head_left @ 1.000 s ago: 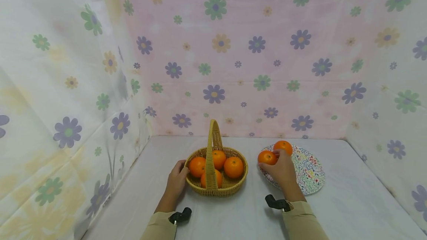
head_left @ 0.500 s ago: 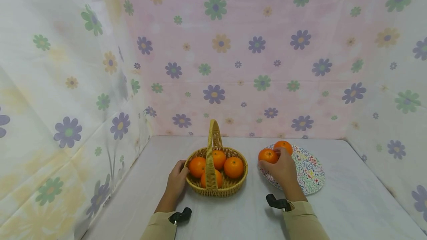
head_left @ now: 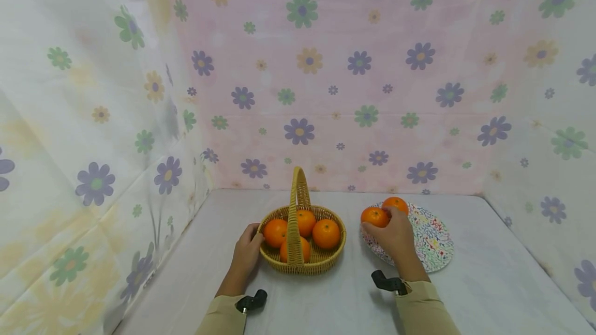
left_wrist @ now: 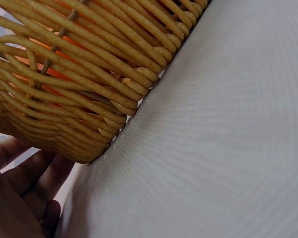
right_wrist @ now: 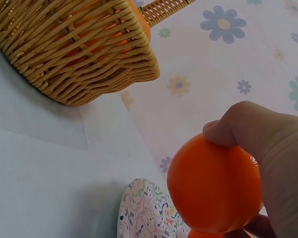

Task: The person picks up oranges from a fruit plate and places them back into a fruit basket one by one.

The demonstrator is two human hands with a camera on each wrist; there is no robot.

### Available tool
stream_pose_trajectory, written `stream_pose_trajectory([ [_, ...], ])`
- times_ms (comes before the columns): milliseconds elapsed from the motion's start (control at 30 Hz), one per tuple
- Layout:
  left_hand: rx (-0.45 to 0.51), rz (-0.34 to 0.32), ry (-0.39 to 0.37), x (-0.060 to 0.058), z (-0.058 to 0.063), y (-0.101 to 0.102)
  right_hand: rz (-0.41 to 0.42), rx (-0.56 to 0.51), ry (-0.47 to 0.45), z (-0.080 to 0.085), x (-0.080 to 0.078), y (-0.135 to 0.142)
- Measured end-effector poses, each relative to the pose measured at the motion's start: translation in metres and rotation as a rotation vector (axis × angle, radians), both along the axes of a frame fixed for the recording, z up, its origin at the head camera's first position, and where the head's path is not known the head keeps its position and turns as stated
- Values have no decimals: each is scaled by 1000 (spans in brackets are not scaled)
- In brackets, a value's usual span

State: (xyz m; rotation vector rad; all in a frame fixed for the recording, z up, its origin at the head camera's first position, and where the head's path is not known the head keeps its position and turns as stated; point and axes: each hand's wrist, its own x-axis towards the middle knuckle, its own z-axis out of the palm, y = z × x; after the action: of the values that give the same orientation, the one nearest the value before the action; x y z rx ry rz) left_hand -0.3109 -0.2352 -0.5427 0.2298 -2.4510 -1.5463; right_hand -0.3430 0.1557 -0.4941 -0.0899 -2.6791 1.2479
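Observation:
A yellow wicker basket (head_left: 326,264) with a tall handle holds several oranges (head_left: 326,233). My left hand (head_left: 246,252) grips its left side at the rim; in the left wrist view the fingers (left_wrist: 54,173) lie against the woven wall (left_wrist: 74,99). To the right, my right hand (head_left: 399,235) pinches an orange (head_left: 374,216) between thumb and fingers, over the left edge of a speckled plate (head_left: 430,242). The right wrist view has this orange (right_wrist: 213,183) close up, seemingly raised off the plate. Another orange (head_left: 396,204) sits at the plate's back, partly hidden.
A white cloth covers the table (head_left: 326,304), with bare cloth between basket and plate. Flower-patterned curtains (head_left: 326,143) rise behind the table and on both sides. Each wrist bears a black camera mount (head_left: 388,283).
The orange in my right hand has shifted up slightly and a touch to the right. My left hand and the basket have stayed put.

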Motion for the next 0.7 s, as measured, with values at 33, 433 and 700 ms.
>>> stream_pose_trajectory([
  [33, -3, 1, 0, 0, 0, 0, 1, 0, 4, 0, 0, 0],
  [433, -3, -1, -7, 0, -2, 0, 9, -11, 8, 2, -1, 0],
  [700, -4, -4, -4, 0, -2, 0, 20, -29, 10, 8, 2, -3],
])
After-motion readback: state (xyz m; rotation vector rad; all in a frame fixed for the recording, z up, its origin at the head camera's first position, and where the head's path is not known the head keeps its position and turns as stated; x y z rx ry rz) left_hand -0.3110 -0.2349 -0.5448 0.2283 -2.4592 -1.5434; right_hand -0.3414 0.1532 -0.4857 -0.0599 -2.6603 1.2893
